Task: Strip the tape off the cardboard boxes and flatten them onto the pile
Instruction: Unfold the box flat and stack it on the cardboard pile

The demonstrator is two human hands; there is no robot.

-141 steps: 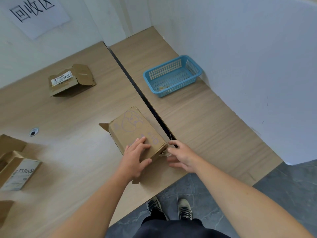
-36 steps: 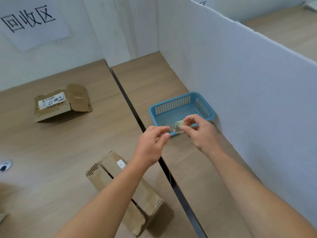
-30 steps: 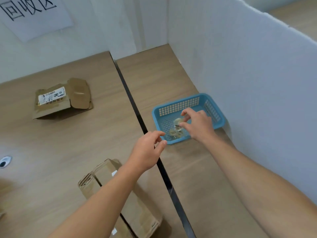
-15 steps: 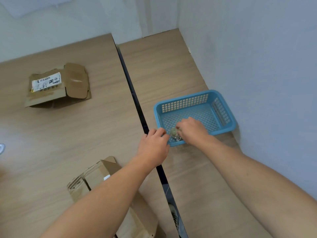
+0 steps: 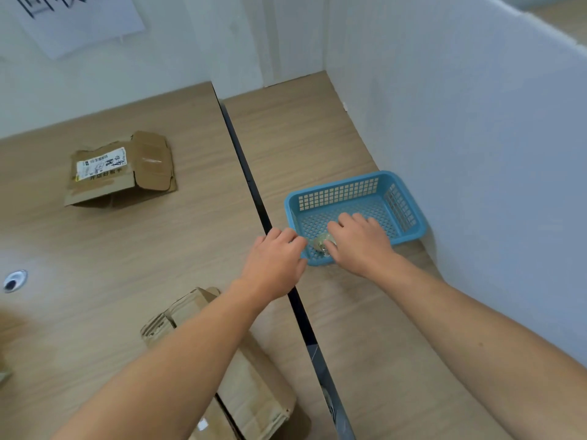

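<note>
— Brown cardboard: where is it on the left table?
— Two pcs. A flat box w/ a white label lies toward the back edge, well right of the cable hole at the left edge. A 2nd box sits at the front edge near the right side, partly under the left forearm. Its flaps are ragged; can't tell if any tape is on it.
— Left hand?
— The left hand is palm down over the gap btw the two tables. Fingers loosely bent, tips at the front left corner of the basket. Nothing in it that I can see.
— And the tape?
— A wad of tape, pale & crumpled, is just inside that front left corner, btw the two hands.
— Right hand?
— The right hand reaches over the basket's front rim, thumb & fingers curled down, pinching the wad. The hands are close but apart.
— The basket itself?
— Blue plastic mesh, on the right table near its right edge, just beside the white partition.
</note>
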